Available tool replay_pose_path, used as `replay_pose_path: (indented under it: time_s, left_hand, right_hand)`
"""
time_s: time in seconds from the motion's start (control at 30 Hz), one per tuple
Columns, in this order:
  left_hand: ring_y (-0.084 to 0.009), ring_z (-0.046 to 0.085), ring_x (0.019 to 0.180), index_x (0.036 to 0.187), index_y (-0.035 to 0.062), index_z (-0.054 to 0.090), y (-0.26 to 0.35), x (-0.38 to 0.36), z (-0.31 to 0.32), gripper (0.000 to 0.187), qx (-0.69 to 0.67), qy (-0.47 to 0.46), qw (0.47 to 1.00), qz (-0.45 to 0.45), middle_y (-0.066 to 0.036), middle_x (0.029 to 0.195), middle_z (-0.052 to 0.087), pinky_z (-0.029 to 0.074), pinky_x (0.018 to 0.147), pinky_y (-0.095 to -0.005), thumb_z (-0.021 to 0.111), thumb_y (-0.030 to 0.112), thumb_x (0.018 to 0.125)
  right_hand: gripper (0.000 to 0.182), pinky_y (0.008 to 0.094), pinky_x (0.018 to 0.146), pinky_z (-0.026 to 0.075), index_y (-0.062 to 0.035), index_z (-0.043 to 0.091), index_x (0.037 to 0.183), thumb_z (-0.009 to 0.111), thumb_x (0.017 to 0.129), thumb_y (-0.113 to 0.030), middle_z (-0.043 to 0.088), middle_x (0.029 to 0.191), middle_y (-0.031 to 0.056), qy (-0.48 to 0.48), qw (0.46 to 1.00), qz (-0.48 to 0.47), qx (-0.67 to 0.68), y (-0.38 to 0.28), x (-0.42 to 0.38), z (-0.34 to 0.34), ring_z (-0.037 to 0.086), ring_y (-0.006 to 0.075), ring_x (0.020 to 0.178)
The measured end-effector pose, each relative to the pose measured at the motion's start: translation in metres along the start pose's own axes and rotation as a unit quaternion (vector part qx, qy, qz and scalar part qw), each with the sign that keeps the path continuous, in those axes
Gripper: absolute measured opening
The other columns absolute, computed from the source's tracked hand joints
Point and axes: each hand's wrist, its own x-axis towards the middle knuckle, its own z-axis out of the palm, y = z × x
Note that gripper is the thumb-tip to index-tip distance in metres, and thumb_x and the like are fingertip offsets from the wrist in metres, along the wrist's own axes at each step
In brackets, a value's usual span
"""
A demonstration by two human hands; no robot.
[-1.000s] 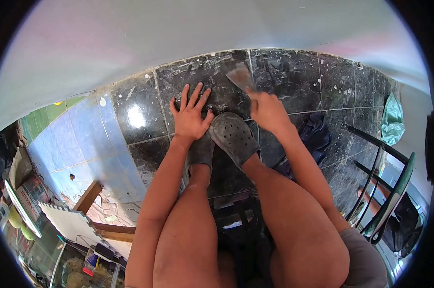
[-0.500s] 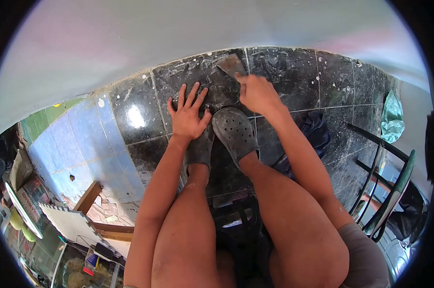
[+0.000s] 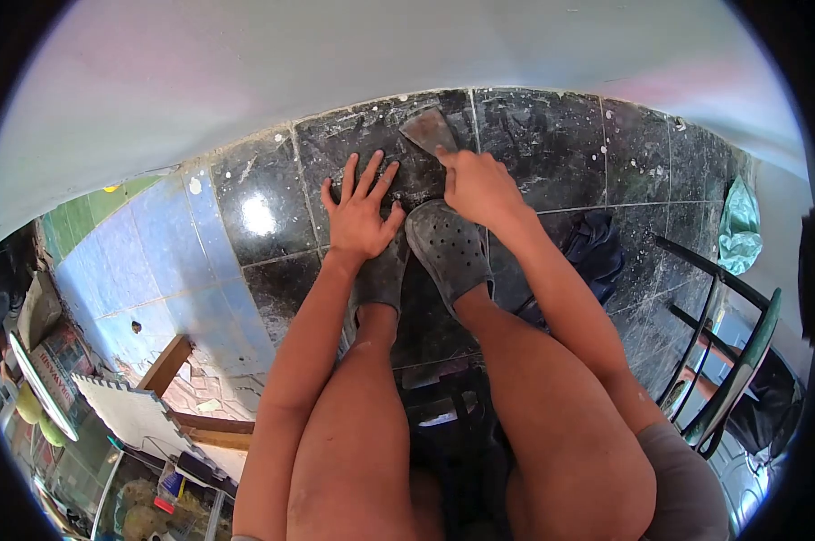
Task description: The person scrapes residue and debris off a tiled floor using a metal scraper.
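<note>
My right hand (image 3: pixel 481 187) is closed around the handle of a putty knife (image 3: pixel 428 131), with the forefinger stretched along it. The knife's wide, brown-stained blade lies at the dark floor tiles (image 3: pixel 538 135), which carry white specks and smears. Its handle is hidden in my fist. My left hand (image 3: pixel 363 216) rests flat on the tiles to the left, fingers spread, holding nothing. Just below the hands are my feet in grey clogs (image 3: pixel 445 243), the left one partly covered by my left hand and wrist.
A pale wall (image 3: pixel 353 54) borders the tiles ahead. Dark cloth (image 3: pixel 595 255) lies right of my right arm, near a metal-framed chair (image 3: pixel 741 361) and a green plastic bag (image 3: pixel 739 225). Blue tiles (image 3: pixel 146 252) and a wooden frame (image 3: pixel 165 365) are on the left.
The putty knife and my right hand have shifted slightly down and to the left relative to the tile seams. My left hand stays flat in about the same place.
</note>
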Motion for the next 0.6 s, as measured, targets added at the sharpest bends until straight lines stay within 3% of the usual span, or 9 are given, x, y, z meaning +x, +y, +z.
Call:
replay_pose_path:
  time_s: [0.13,0.33,0.6]
  left_hand:
    - [-0.0306,0.019,0.161,0.158,0.0294,0.048,0.001,0.001,-0.002,0.069,0.001,-0.006,1.0,-0.008,0.002,0.171,0.032,0.009,0.122,-0.07,0.057,0.045,0.091]
    - [-0.0323,0.019,0.161,0.158,0.0296,0.046,-0.002,-0.001,-0.001,0.068,-0.011,0.002,1.0,0.004,0.001,0.172,0.03,0.009,0.121,-0.0699,0.058,0.042,0.092]
    - [-0.0321,0.02,0.161,0.158,0.0291,0.048,-0.001,-0.001,-0.002,0.068,-0.016,-0.001,1.0,0.0,0.001,0.172,0.031,0.009,0.121,-0.0697,0.059,0.041,0.091]
  right_hand:
    - [0.047,0.0549,0.096,0.054,-0.0127,0.065,0.142,0.053,0.096,-0.01,0.072,0.1,0.0283,0.018,1.0,-0.003,0.002,0.005,-0.002,0.008,0.069,0.0486,0.097]
    - [0.048,0.0543,0.096,0.056,-0.0126,0.064,0.143,0.057,0.095,-0.011,0.074,0.104,0.0289,-0.053,0.998,0.008,-0.023,0.011,-0.038,0.008,0.072,0.0475,0.1]
    - [0.046,0.0551,0.095,0.055,-0.0126,0.066,0.141,0.054,0.096,-0.009,0.072,0.102,0.0293,0.002,1.0,-0.002,0.004,-0.019,0.016,0.0,0.068,0.0494,0.099]
